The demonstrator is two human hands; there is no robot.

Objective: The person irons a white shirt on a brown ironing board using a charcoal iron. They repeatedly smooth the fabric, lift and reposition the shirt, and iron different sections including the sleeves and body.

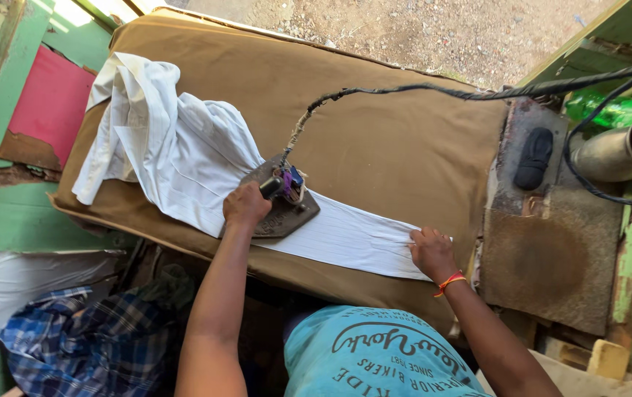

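A green plastic bottle (610,110) with a yellow label lies at the far right edge, beside a grey metal pipe (625,151). Near them a black oval pad (533,158) rests on a rusty metal plate (551,250) that adjoins the right end of the worktop (404,140), which is padded in brown cloth.

The left hand (245,206) has its fingers wrapped tight round the handle of a dark, heavy iron (281,202), which sits on a white garment (184,158). A black cord (433,90) runs from the iron up to the right. The right hand (431,250), with a red thread at the wrist, presses spread fingers flat on the smooth white strip near the worktop's right end.

The garment is bunched at the far left corner and stretched flat along the near edge. The far half of the worktop is bare brown cloth. A blue checked cloth (81,342) lies low at the left.
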